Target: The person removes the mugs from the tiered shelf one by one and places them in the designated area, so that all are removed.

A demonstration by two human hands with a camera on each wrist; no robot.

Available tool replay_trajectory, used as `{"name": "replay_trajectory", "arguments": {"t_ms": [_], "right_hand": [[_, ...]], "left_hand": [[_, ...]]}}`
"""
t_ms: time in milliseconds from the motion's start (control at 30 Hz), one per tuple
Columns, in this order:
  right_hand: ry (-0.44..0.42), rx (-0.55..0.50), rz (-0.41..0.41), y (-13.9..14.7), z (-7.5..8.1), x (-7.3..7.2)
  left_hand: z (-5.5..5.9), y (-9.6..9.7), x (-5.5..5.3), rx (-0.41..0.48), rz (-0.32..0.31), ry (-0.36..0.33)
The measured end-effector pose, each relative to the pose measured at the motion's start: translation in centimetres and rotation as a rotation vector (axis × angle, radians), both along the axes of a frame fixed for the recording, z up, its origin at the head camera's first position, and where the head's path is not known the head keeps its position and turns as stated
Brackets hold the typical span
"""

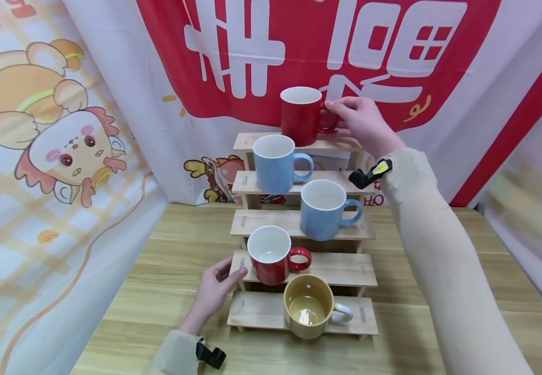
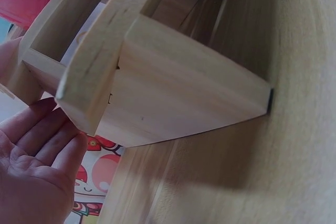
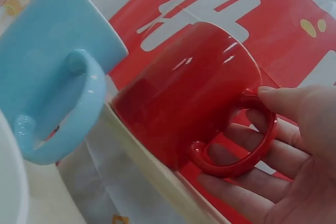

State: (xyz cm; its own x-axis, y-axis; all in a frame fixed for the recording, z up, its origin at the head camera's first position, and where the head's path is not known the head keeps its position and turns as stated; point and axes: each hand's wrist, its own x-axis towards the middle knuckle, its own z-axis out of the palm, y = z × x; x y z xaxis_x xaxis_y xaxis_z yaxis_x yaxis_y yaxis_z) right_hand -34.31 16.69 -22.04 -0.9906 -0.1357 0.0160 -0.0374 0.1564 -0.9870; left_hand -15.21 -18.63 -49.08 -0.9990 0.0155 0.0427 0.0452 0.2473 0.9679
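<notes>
One red glazed mug (image 1: 300, 119) stands upright on the top step (image 1: 248, 141) of the five-step wooden stand (image 1: 334, 268). Your right hand's (image 1: 364, 119) fingers and thumb pinch its handle (image 3: 231, 170). Your left hand's (image 1: 214, 286) fingers grip the left end of the second step from the bottom. Expect a rigid, fairly heavy, slick, chippable piece; keep hold of the handle and steady the body.

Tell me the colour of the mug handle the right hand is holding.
The mug handle is glossy red, best seen in the right wrist view.
</notes>
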Motion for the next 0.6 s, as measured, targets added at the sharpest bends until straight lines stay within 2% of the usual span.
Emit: {"name": "replay_trajectory", "arguments": {"t_ms": [233, 467, 600], "right_hand": [[0.038, -0.058, -0.036, 0.4, -0.3, 1.0], [0.113, -0.037, -0.085, 2.0, -0.3, 2.5], [0.124, -0.014, -0.116, 3.7, -0.2, 3.7]], "left_hand": [[0.0, 0.1, 0.0, 0.01, -0.003, 0.001], [-0.2, 0.0, -0.2, 0.035, -0.005, 0.002], [-0.4, 0.0, -0.2, 0.029, -0.003, 0.004]]}}
